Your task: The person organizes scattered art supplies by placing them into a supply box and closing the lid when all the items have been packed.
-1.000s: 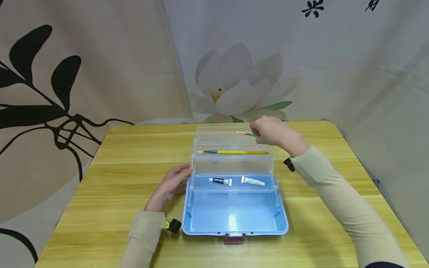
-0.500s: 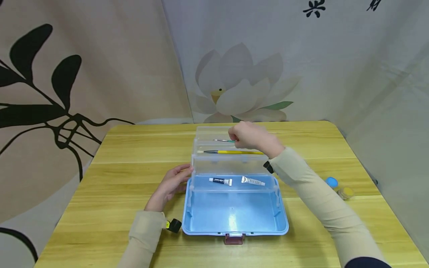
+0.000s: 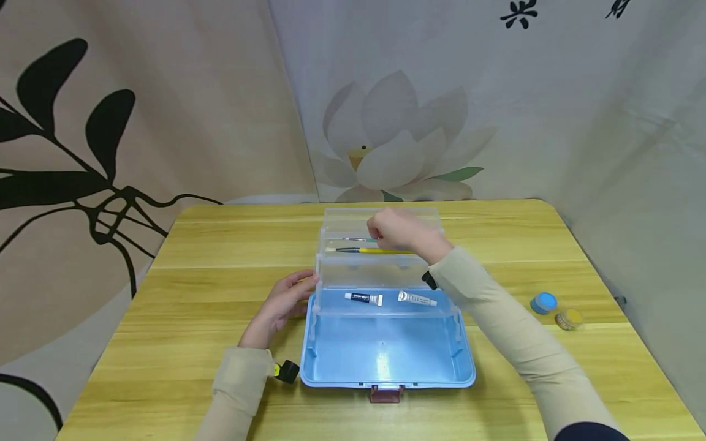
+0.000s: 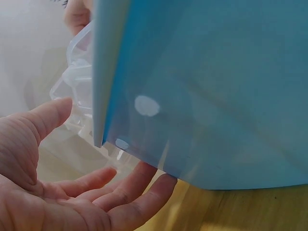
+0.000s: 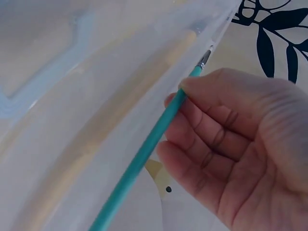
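Lower now, teal brush (image 3: 361, 239) in right hand (image 3: 399, 229)

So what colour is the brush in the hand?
Teal green, the brush in the right hand; the right wrist view shows it best.

Wooden table (image 3: 182, 294), yellow grain. On it: open blue storage box (image 3: 386, 352) at centre; blue-lidded paint pot (image 3: 543, 302) and yellow paint pot (image 3: 569, 318) touching, near right edge.
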{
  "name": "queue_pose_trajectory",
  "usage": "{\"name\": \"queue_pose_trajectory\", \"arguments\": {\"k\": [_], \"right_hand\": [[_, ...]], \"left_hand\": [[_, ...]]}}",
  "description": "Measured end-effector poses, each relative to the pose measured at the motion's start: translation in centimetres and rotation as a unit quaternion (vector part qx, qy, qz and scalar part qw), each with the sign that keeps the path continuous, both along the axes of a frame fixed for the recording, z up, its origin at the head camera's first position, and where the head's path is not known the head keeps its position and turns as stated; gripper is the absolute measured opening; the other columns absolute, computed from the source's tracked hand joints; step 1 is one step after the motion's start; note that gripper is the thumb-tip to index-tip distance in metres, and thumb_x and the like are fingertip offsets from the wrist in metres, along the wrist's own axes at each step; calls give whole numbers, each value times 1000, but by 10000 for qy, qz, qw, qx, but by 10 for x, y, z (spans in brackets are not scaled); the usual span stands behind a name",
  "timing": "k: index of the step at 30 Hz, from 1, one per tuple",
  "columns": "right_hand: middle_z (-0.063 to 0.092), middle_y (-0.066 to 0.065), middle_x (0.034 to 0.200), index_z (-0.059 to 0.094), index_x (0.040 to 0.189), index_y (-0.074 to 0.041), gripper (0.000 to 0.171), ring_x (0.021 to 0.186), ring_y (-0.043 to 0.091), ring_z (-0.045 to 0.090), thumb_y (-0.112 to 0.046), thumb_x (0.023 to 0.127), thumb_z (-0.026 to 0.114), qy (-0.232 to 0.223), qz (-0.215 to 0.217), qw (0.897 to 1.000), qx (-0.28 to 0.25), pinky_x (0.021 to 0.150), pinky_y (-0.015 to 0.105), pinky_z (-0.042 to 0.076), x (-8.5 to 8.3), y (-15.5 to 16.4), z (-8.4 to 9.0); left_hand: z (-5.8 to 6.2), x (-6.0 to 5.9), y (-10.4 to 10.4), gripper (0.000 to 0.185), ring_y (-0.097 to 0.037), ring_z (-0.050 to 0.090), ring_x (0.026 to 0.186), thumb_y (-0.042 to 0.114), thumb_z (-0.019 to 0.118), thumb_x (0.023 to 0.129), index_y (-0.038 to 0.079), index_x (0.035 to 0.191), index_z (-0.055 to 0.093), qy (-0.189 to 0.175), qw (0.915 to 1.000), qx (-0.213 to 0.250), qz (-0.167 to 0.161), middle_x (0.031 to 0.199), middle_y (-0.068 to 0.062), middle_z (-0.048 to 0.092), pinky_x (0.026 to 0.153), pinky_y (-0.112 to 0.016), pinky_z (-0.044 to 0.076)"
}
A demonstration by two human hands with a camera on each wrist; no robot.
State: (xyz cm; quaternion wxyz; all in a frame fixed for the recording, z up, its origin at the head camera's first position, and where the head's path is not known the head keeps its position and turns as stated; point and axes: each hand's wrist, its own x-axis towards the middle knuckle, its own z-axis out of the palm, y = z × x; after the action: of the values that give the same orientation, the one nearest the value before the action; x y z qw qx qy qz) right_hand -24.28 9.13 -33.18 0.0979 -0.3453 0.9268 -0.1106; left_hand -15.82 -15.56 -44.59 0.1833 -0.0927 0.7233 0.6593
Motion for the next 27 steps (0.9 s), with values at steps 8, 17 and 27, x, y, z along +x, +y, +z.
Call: {"name": "queue_pose_trajectory", "arguments": {"k": [8, 17, 27], "right_hand": [[45, 1, 62, 56, 66, -10, 24, 59, 16, 41, 8, 81, 51, -2, 25, 10000, -70, 59, 26, 37, -3, -3, -9], [54, 2, 68, 60, 69, -9, 21, 64, 17, 46, 6, 81, 52, 58, 156, 9998, -52, 65, 27, 41, -5, -10, -12], [66, 3, 78, 69, 74, -9, 16, 70, 18, 57, 1, 83, 60, 252, 79, 9997, 3, 73, 29, 50, -4, -11, -18]], "left_hand": [[2, 1, 0, 66, -28, 58, 107, 43, 62, 89, 3, 137, 41, 13, 10000, 40, -25, 130, -21, 51, 90, -44, 48], [1, 0, 0, 68, -29, 57, 108, 44, 62, 88, 3, 137, 41, -50, 10000, 10, 12, 131, -21, 51, 90, -44, 48], [1, 0, 0, 67, -29, 57, 108, 45, 62, 88, 4, 137, 41, -41, 10000, -35, 14, 131, -20, 51, 90, -45, 47]]}}
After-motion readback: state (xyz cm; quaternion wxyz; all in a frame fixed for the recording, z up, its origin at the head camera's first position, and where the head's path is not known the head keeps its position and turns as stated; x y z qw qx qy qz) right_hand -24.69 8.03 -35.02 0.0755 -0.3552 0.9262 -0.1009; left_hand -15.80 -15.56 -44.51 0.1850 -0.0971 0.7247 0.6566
